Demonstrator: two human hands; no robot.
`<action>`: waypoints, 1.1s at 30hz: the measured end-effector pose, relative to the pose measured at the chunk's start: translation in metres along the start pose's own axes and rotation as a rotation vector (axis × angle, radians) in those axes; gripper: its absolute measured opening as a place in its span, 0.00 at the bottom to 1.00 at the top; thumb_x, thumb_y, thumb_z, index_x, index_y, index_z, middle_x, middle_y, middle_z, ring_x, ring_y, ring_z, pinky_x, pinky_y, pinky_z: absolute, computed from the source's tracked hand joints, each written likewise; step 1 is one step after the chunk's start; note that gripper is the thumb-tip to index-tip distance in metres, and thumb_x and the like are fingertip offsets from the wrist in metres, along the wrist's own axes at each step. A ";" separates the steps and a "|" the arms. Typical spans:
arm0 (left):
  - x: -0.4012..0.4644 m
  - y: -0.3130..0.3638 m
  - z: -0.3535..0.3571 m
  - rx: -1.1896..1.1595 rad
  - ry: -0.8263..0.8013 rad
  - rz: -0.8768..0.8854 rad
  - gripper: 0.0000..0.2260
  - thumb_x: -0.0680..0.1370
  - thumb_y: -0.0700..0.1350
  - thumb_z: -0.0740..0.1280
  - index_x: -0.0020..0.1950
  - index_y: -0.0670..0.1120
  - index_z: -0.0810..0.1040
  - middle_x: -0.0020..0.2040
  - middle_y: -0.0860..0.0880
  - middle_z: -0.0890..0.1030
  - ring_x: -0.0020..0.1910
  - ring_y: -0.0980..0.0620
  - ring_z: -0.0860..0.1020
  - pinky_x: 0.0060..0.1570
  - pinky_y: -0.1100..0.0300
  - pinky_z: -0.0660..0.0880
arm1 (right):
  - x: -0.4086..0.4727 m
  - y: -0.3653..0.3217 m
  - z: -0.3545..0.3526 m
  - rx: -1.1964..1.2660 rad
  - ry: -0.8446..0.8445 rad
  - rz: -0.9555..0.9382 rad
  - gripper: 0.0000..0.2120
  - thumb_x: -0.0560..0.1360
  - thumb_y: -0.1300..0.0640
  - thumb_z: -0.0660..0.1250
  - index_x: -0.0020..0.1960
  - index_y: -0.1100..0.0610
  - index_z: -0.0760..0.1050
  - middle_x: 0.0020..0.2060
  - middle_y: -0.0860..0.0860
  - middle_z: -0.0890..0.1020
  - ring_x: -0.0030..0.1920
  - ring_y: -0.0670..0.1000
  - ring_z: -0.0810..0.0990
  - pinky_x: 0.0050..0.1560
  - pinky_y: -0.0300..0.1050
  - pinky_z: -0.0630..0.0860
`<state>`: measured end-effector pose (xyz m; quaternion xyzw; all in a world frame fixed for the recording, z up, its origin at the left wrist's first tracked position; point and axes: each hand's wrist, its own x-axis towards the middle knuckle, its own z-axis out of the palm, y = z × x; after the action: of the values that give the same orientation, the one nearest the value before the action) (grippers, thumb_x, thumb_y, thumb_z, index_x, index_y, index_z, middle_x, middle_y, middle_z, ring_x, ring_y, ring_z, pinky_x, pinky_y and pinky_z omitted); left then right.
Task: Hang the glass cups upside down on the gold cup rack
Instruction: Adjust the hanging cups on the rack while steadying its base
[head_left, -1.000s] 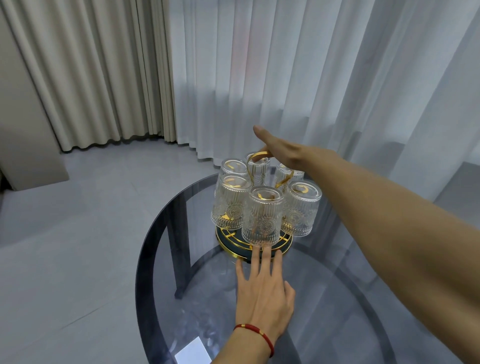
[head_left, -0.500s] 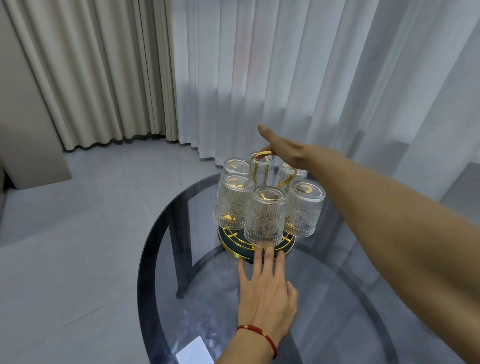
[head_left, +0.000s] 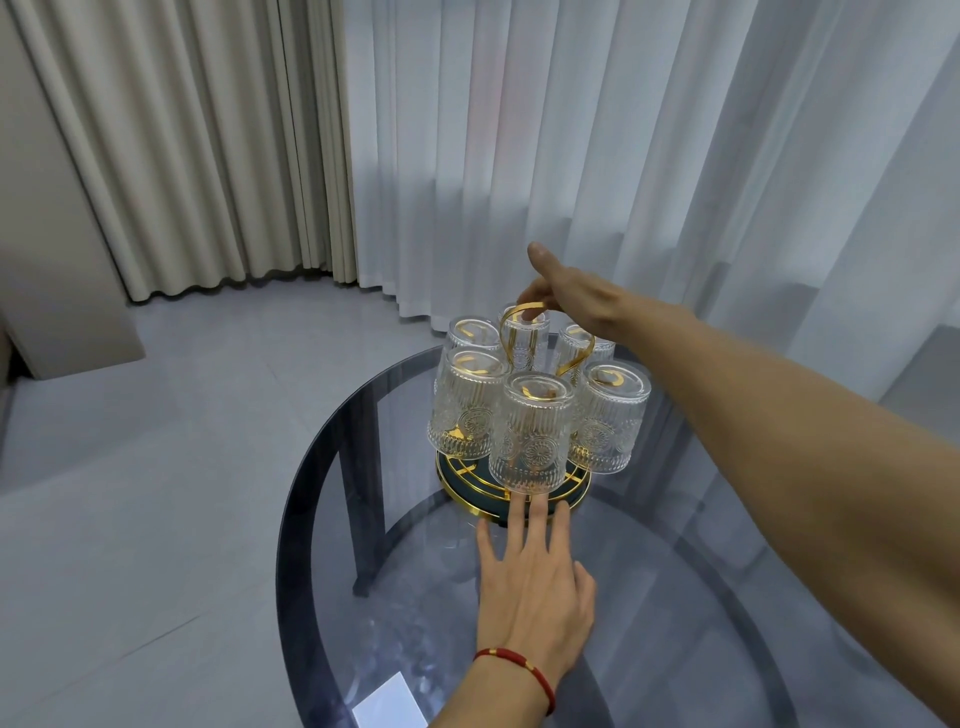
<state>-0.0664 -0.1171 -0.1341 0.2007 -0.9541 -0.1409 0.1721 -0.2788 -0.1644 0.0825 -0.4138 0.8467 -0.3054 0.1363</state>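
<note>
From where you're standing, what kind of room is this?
Probably a living room at home: floor-length curtains over sheers, a round smoked-glass table, and a gold cup rack full of upturned glass cups.

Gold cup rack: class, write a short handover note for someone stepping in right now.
Left hand: flat and open on the glass table, fingertips at the rack's base.
Right hand: at the gold cup rack's top loop handle; whether its grip has closed cannot be told.
Six glass cups hang upside down on the rack; none loose in view.
Left: seemingly nothing to hang; perhaps only positioning the rack.
</note>
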 end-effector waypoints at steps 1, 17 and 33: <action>0.000 0.000 0.000 -0.002 0.007 0.002 0.27 0.78 0.53 0.56 0.77 0.49 0.64 0.79 0.45 0.63 0.79 0.43 0.56 0.72 0.32 0.57 | -0.001 0.000 0.000 -0.004 -0.002 0.009 0.45 0.79 0.27 0.38 0.64 0.57 0.81 0.60 0.53 0.85 0.69 0.56 0.75 0.75 0.62 0.61; 0.001 0.001 -0.003 -0.014 -0.016 -0.003 0.28 0.78 0.54 0.54 0.78 0.50 0.61 0.81 0.47 0.59 0.80 0.45 0.52 0.74 0.32 0.52 | -0.021 -0.041 0.005 -0.244 -0.058 -0.248 0.33 0.83 0.40 0.44 0.57 0.54 0.86 0.64 0.55 0.83 0.61 0.53 0.79 0.67 0.53 0.71; 0.000 0.002 0.000 -0.007 0.082 0.016 0.24 0.76 0.51 0.63 0.72 0.48 0.71 0.75 0.45 0.70 0.76 0.42 0.63 0.69 0.31 0.61 | -0.016 -0.063 0.016 -0.505 -0.274 -0.065 0.37 0.72 0.32 0.45 0.68 0.45 0.79 0.76 0.53 0.73 0.71 0.57 0.71 0.74 0.62 0.62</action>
<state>-0.0670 -0.1157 -0.1336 0.1979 -0.9474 -0.1344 0.2127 -0.2225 -0.1882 0.1089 -0.4992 0.8558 -0.0304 0.1322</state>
